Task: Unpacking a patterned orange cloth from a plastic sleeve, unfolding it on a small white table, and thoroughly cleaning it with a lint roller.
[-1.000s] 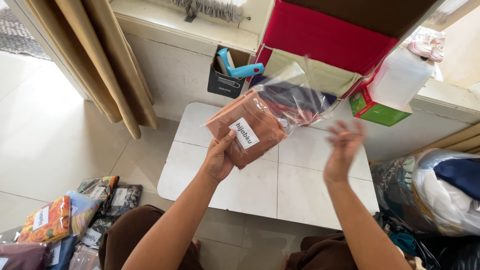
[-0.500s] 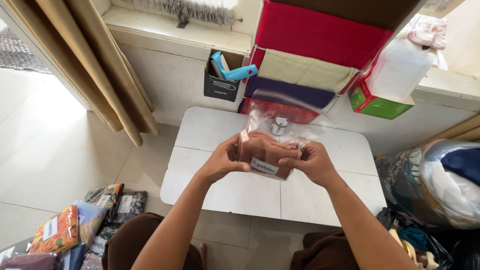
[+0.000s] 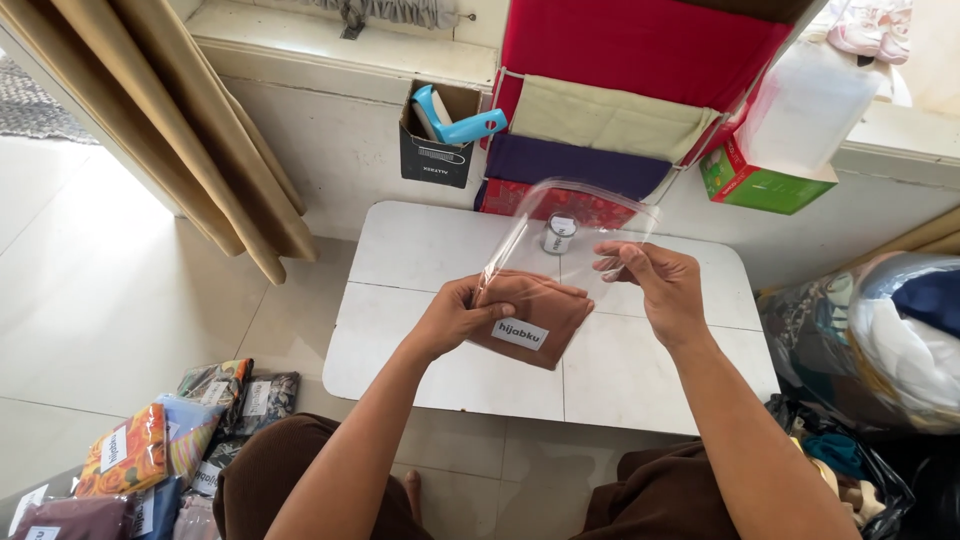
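Observation:
A folded brown cloth [image 3: 535,305] with a white label lies inside a clear plastic bag [image 3: 570,215], held over a small white table [image 3: 400,260]. My left hand [image 3: 450,318] grips the cloth and the bag's lower left edge. My right hand [image 3: 660,285] pinches the bag's right edge near its open flap, fingers partly spread. The empty upper part of the bag stands up beyond the cloth. A small roll of tape [image 3: 558,233] sits on the table behind the bag, seen through the plastic.
A black box [image 3: 432,145] with a blue tool hangs on the wall behind the table, beside stacked red, beige and purple cloths [image 3: 620,100]. Packed cloths [image 3: 150,445] lie on the floor at left. A full bag of fabric [image 3: 880,340] stands at right. A green carton [image 3: 765,185] sits on the ledge.
The bagged cloth came down from a raised tilt to just above the table. My right hand, free a second ago, took the bag and now pinches its right edge.

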